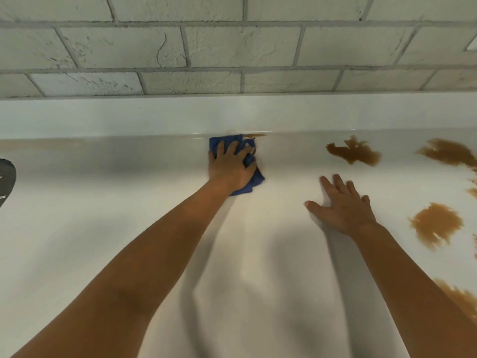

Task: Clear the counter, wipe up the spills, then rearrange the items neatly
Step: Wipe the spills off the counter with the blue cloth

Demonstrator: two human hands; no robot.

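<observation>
**K:** Both forearms come in from the near edge over the white counter [271, 293]. Near part of the surface looks clean apart from a brown smear [462, 297] at the near right edge.

**R:** Hands?

**K:** Right hand [343, 205] is nearer, flat on bare counter, fingers straight and spread, holding nothing. My read: it's a brace, taking body weight while the other arm reaches deep. It sits on a clean patch, clear of the stains.

**R:** And left?

**K:** Left hand [231, 166] is farther out, palm down on a blue cloth [254, 178]. Fingers spread over it and pressing; thumb looks tucked into a fold on the right side. Cloth is bunched, flat on the counter, right up near the back ledge [154, 117].

**R:** Why there?

**K:** Thin brown streak [255, 135] runs along the ledge seam just right of the cloth's top corner. Probably working that.

**R:** What's left?

**K:** Plenty, all to the right. Round blotch [436, 224] just beyond the right wrist, ragged patch [355, 151] farther back, another [449, 152] at the far right edge. Left side shows only a faint tan haze. So wiping is partway; rearranging not started, I'd judge.

**R:** Anything else?

**K:** Dark object [6, 177] cut off at the left edge, can't identify. Brick wall [232, 47] behind the ledge.
</observation>
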